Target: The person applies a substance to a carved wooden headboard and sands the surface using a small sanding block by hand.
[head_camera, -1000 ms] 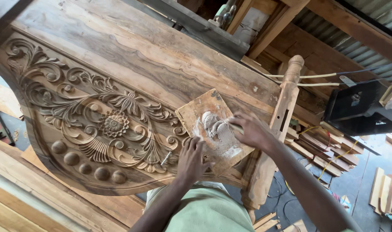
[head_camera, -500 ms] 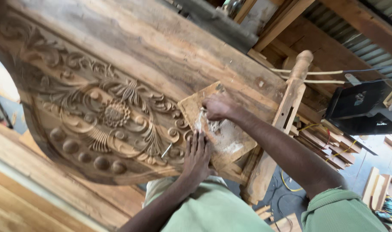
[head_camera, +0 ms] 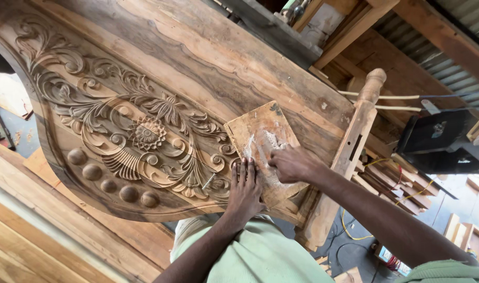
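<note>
Since half a second ago the right hand (head_camera: 292,163) has slid down from the upper edge of the small board (head_camera: 261,137) to its lower middle, and the pale paste (head_camera: 260,147) that lay heaped there a second ago is now spread thin. From the left, I see plain planks (head_camera: 50,230) running under the big carved panel (head_camera: 145,89), which fills most of my view; its relief shows scrolling leaves around 1 round flower (head_camera: 147,133), with a row of 5 rounded knobs (head_camera: 111,183) curving below. Just right of the carving, a small metal nail (head_camera: 209,181) lies on the scrollwork, near the left hand (head_camera: 244,189). That hand is flat and open, fingers stretched together, pressing on the lower left corner of the small board where it rests on the panel. The board sits tilted on the panel's right part, smeared whitish. On it, the right hand is curled with its fingers bunched down against the paste; I cannot tell whether it pinches a tool or just the paste, since the fingers hide it. Further right stands a turned wooden post (head_camera: 357,136) with a slot in its side, touching the panel's edge. Beyond it I see stacked wood offcuts (head_camera: 396,181), a yellow cable (head_camera: 354,230) on the floor, and a black machine (head_camera: 438,139) at the far right.
</note>
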